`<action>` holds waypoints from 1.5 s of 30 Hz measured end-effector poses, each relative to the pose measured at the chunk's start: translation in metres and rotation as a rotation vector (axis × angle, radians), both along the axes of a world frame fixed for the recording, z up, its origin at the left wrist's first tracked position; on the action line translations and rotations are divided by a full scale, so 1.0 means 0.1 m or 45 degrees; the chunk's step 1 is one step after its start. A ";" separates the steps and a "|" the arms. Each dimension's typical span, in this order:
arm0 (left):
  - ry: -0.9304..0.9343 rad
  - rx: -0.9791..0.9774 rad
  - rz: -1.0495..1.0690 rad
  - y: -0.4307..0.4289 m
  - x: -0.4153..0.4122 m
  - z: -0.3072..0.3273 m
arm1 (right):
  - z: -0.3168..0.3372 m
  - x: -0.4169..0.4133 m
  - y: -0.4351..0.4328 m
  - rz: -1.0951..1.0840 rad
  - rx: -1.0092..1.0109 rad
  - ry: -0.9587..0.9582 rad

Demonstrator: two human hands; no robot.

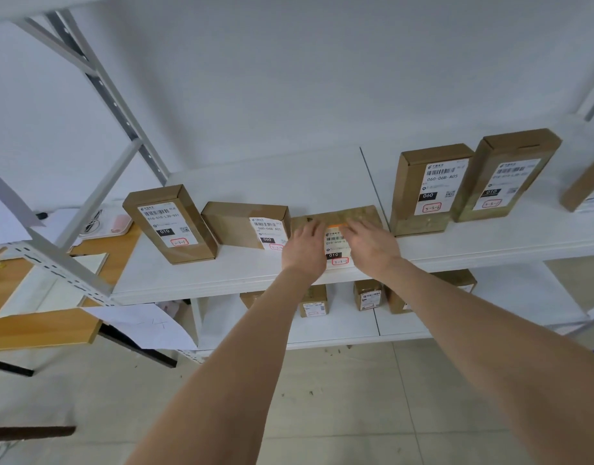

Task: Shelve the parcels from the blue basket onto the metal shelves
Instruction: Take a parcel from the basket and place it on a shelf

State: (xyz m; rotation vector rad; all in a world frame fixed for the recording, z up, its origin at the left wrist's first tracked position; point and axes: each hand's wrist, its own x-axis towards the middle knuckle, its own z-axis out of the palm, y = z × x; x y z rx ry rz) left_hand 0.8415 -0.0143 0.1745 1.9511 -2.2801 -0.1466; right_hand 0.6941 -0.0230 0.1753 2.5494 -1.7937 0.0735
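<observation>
- White metal shelving unit [221, 276] fills most of the view. Its upper shelf carries a row of parcels, and the lower shelf [406, 325] carries more.
- Wooden tabletop [37, 330] sits left of the unit, with white paper sheets [50, 290] lying on it.
- Two tall brown cardboard parcels [426, 193] stand upright side by side, right of centre, labels facing out.
- Upright brown cardboard parcel [169, 226] is at the row's left end, with a low brown cardboard parcel [235, 224] just right of it.
- Flat brown cardboard parcel [356, 214] is on the upper shelf near the front edge, between the low one and the tall pair. Its white label [335, 245] faces out.
- Hands: left hand [304, 248] and right hand [369, 243] both lie on that flat parcel, fingers fairly straight and spread, pressing rather than curled round it.
- Small brown boxes [314, 302] are on the lower shelf, partly hidden by the arms.
</observation>
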 end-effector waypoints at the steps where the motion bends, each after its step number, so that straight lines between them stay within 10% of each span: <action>1: -0.029 0.027 -0.012 -0.01 -0.02 -0.03 | -0.01 0.01 0.01 -0.008 0.028 0.006; 45: -0.136 0.275 -0.036 -1.21 0.01 0.01 | 0.07 0.02 -0.95 -0.097 0.190 -0.180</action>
